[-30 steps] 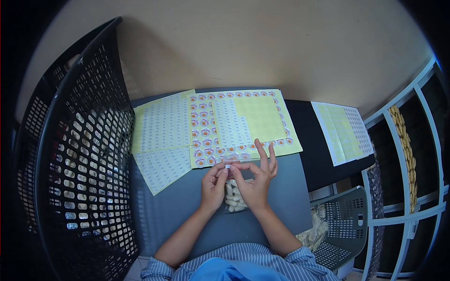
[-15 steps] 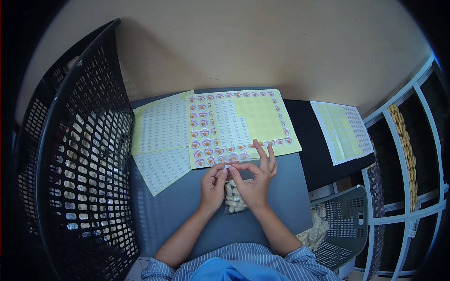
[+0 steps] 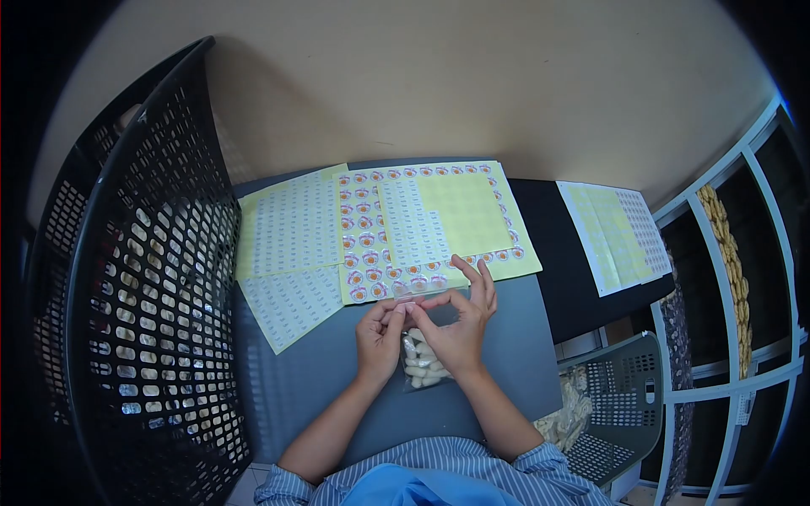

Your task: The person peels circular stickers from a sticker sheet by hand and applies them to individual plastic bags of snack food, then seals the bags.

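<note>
A clear plastic bag (image 3: 424,368) of pale, finger-shaped pieces hangs or lies below my hands; its top edge shows just beyond my fingertips. My left hand (image 3: 379,339) is closed, thumb and fingers pinching the upper part of the bag. Opposite it, my right hand (image 3: 460,331) pinches the same spot between thumb and index finger, its other fingers raised and apart. Both thumb tips meet there and hide what lies between them. Beyond the bag lies a sheet of round orange-and-pink stickers (image 3: 363,239), with a partly used sheet of small white labels (image 3: 407,221) on top.
More label sheets (image 3: 295,221) lie left on the grey table (image 3: 329,405). A tall dark perforated basket (image 3: 160,278) stands at the left edge. At the right are another sticker sheet (image 3: 620,236), a green basket (image 3: 620,405) holding bagged goods, and a pale-framed rack (image 3: 726,392).
A small white label seen between my fingertips is now covered by my thumbs, which have pressed closer together on the bag. The bag's lower part shows slightly more.
</note>
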The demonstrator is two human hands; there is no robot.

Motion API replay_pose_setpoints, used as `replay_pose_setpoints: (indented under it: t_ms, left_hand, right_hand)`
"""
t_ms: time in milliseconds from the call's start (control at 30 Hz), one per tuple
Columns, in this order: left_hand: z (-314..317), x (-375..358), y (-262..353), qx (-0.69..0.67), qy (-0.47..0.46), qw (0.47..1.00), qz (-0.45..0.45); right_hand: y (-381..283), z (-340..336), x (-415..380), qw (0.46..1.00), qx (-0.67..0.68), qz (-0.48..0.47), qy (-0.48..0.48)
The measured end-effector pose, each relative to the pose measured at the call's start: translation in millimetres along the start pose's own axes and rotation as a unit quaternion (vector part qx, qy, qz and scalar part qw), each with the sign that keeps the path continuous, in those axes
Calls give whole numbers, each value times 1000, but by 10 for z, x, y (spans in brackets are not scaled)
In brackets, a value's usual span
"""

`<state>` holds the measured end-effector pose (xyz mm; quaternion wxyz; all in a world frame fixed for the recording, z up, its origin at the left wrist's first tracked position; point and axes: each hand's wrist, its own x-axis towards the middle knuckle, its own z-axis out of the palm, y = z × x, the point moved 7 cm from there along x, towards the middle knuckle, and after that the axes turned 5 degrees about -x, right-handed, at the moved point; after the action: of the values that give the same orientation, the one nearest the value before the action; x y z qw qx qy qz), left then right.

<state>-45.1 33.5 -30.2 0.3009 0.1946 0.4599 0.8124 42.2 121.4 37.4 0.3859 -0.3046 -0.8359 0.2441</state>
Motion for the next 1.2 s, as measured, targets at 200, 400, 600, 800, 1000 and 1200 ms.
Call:
replay_pose_setpoints:
  t_ms: [200, 400, 600, 800, 1000, 1200]
  left_hand:
    - [-117, 48, -27, 6, 46, 999, -22]
    - [-271, 172, 144, 25, 49, 998, -37]
    - [-256, 174, 78, 71, -55, 986, -143]
    - [284, 61, 483, 576, -136, 790, 161]
    - [326, 449, 233, 590, -176, 769, 171]
    - [295, 467, 54, 623, -188, 737, 184]
  right_hand:
    - [231, -97, 127, 1000, -1, 27, 9]
    - [635, -214, 251, 993, 51, 67, 78]
    - [583, 85, 213, 995, 41, 9, -87]
    - [580, 99, 285, 986, 2, 10, -168]
    - [543, 152, 285, 986, -53, -33, -152]
    - [522, 142, 241, 985, -83, -69, -131]
